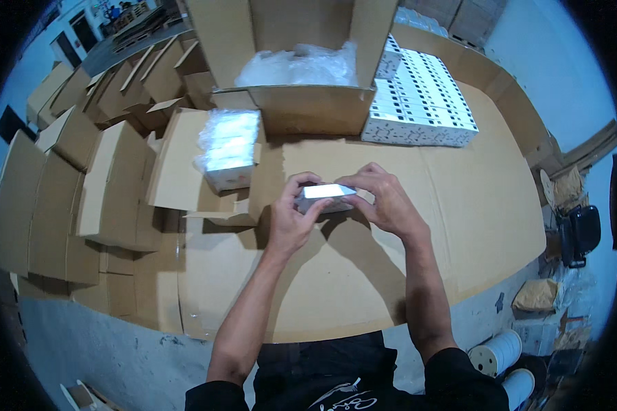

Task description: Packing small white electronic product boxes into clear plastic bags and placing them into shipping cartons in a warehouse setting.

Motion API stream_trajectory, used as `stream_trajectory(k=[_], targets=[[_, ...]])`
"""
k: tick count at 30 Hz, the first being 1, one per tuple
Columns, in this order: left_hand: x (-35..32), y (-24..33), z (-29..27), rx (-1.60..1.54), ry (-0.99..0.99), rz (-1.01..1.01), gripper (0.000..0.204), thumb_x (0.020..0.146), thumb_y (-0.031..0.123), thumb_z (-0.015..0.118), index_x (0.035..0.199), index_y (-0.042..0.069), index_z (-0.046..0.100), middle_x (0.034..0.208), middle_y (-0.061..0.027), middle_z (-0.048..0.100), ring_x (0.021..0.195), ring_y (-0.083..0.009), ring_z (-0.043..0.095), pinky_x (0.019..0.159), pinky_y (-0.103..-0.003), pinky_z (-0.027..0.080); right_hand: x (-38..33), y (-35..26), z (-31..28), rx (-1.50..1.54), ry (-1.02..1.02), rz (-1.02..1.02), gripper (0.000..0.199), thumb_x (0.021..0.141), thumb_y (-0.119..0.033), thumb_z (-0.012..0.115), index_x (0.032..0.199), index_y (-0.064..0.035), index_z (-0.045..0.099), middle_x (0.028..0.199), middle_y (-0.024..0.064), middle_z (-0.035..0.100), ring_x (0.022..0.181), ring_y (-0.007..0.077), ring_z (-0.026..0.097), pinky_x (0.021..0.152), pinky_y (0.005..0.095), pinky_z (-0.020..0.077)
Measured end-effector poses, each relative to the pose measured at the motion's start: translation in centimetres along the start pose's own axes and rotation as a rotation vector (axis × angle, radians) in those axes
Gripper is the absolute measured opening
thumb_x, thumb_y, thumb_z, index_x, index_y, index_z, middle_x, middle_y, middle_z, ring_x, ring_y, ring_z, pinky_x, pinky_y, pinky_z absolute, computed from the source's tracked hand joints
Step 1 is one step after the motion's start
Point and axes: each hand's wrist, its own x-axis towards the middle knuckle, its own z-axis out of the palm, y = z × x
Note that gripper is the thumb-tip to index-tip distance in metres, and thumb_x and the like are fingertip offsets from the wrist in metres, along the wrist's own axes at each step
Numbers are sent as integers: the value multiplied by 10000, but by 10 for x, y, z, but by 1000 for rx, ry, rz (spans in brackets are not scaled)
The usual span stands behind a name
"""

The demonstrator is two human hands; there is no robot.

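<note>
Both of my hands hold a small box [326, 192] with a bright, shiny top over the middle of the cardboard-covered table [473, 226]. My left hand [293, 214] closes on its left end, thumb on the near side. From the right end, my right hand [385, 198] grips it with thumb and fingers. Fingers cover parts of the box's sides. Left of my hands, an open cardboard carton [219, 219] holds a stack of small boxes in clear bubble wrap [230, 147].
A tall open carton [315, 113] with clear plastic wrap [298, 65] stands beyond my hands. Rows of white patterned boxes [418, 103] sit at the far right. Several open cartons [116, 185] crowd the left. Spools [495, 353] lie on the floor at the lower right.
</note>
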Motion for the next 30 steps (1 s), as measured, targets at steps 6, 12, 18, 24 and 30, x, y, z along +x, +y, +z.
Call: stream_trajectory(k=[6, 12, 18, 24, 30], targets=[[-33, 1, 3, 398, 65, 38, 585, 914, 83, 727, 1430, -4, 465, 1323, -219, 582, 1188, -332, 610, 1001, -403, 500, 11, 3, -2, -96, 5, 33, 204, 871, -62, 721, 1062, 9, 707, 981, 187, 719, 915, 379, 680, 841, 449, 540], [-78, 14, -10, 991, -156, 116, 689, 927, 278, 681, 1478, -44, 421, 1535, -229, 423, 1446, -401, 361, 1203, -527, 278, 29, 27, 19, -60, 310, 77, 206, 891, -13, 727, 1091, 26, 693, 917, 179, 728, 800, 278, 723, 719, 370, 580], [-76, 13, -13, 1101, -192, 53, 717, 968, 432, 589, 1505, -11, 417, 1597, -171, 374, 1499, -352, 295, 1215, -549, 229, 67, 1, 79, 884, 327, 28, 280, 999, 45, 591, 1271, 59, 526, 1168, 130, 661, 1058, 171, 657, 877, 314, 580], [-77, 14, -17, 1067, -234, -9, 753, 974, 440, 578, 1544, -3, 363, 1605, -172, 363, 1504, -359, 294, 1206, -553, 257, 90, -16, 97, 933, 152, 8, 248, 1006, 28, 593, 1250, 58, 555, 1125, 108, 672, 1010, 163, 665, 870, 313, 583], [-79, 18, -21, 1074, -285, -62, 753, 981, 439, 569, 1558, 12, 342, 1641, -160, 305, 1519, -345, 278, 1192, -557, 286, 108, -38, 73, 326, -48, -139, 222, 927, 7, 688, 1145, 26, 651, 1026, 117, 700, 904, 168, 678, 810, 312, 564]])
